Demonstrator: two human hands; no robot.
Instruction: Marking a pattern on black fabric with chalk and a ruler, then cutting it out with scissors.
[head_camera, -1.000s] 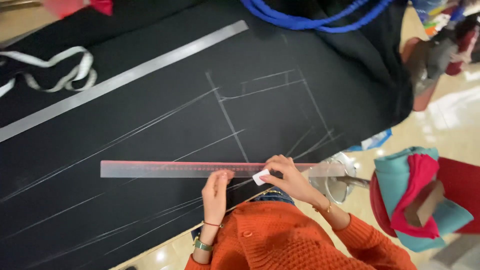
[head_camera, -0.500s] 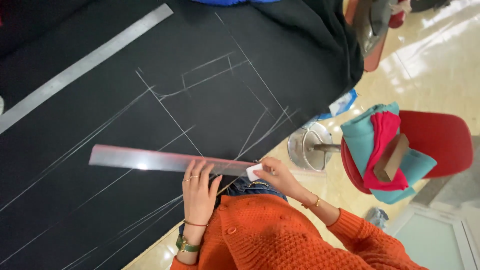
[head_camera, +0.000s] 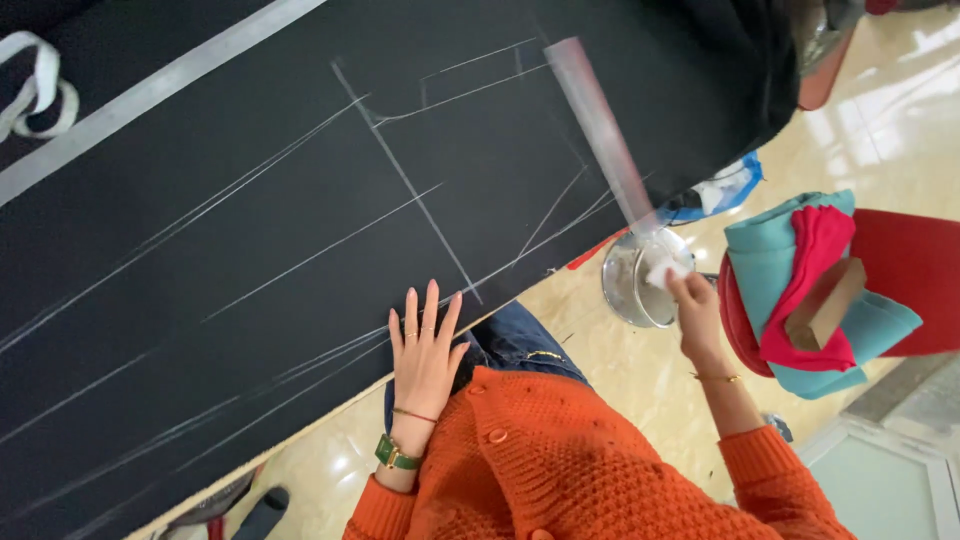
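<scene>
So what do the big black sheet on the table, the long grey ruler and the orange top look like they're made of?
Black sheet: looks like matte woven cloth; it takes chalk lines and drapes over the table edge. Long grey ruler, lifted by the right hand: probably clear plastic or metal; motion blur leaves it open. Orange top: chunky knit, bumpy stitch texture with buttons.

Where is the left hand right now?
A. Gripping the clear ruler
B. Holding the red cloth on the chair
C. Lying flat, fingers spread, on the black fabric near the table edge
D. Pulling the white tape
C: the left hand lies open, palm down, on the black fabric at its near edge, while the right hand lifts the clear ruler.
</scene>
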